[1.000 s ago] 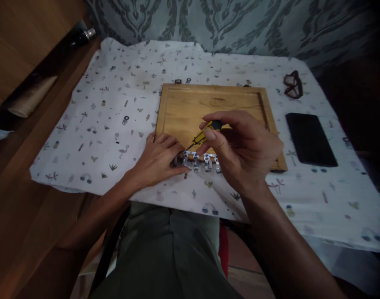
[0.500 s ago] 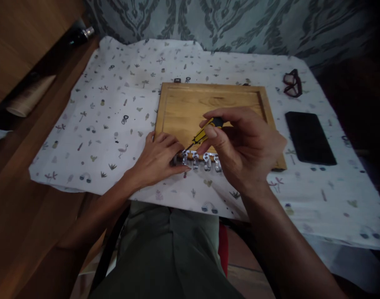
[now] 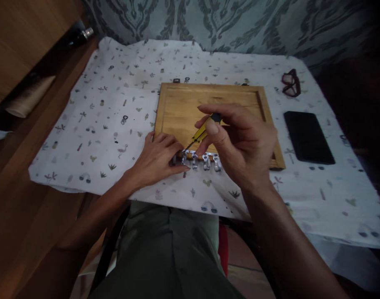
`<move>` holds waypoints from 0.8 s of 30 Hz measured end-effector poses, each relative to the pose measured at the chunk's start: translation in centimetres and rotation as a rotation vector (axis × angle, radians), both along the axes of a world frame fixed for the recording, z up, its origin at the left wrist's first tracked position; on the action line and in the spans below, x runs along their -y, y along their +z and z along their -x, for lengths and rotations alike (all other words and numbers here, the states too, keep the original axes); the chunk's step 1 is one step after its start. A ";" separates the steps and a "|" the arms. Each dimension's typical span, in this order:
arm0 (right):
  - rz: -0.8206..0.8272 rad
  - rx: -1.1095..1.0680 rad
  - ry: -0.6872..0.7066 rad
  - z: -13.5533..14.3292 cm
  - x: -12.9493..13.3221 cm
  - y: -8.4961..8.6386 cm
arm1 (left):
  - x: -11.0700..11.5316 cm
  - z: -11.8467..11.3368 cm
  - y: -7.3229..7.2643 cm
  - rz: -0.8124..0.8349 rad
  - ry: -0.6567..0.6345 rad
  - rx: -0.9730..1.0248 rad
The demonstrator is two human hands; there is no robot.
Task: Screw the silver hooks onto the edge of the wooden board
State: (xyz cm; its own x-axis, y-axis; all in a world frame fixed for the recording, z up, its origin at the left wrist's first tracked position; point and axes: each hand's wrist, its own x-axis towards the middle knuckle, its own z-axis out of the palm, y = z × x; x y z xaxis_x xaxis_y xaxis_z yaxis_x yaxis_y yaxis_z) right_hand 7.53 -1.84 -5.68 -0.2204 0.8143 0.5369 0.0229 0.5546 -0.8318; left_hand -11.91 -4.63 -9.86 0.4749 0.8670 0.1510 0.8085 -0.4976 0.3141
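Note:
My right hand (image 3: pixel 243 145) is closed on a small yellow and black screwdriver (image 3: pixel 201 132), held at a slant. The screwdriver's tip meets the left part of a silver hook rail (image 3: pixel 205 158) along the near edge of a framed wooden board (image 3: pixel 190 108). Several metal hooks hang from that rail towards me. With fingers on the board and thumb below, my left hand (image 3: pixel 161 155) grips the rail's left end, which it partly hides. Exactly what lies under the tip is too small to make out.
Right of the board lie a black phone (image 3: pixel 309 137) and dark-framed glasses (image 3: pixel 291 83). A white patterned cloth (image 3: pixel 93 124) covers the table. To the left, a wooden surface (image 3: pixel 53 199) holds a beige tube (image 3: pixel 30 97) and a dark bottle (image 3: pixel 79 37).
The fingers of my right hand have shifted round the screwdriver's handle, and the hand has turned slightly. The screwdriver's tip stays at the same spot. My left hand and the board hold still.

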 end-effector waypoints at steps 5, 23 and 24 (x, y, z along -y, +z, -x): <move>0.003 0.008 0.017 0.0 0.2 0.0 | 0.0 -0.1 0.2 0.007 -0.005 0.000; 0.035 -0.038 0.022 0.5 -0.2 0.0 | 0.1 -0.2 -0.2 -0.004 0.007 0.010; 0.025 -0.046 0.012 0.5 -0.1 0.0 | 0.0 -0.1 -0.2 -0.006 0.007 0.007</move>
State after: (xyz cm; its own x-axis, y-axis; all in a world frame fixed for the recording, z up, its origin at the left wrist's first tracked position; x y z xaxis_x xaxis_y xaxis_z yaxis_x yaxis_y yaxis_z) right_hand 7.08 -1.75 -5.67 -0.2054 0.8251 0.5264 -0.0224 0.5337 -0.8453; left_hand -11.77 -4.67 -10.04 0.4676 0.8695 0.1594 0.8101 -0.4936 0.3164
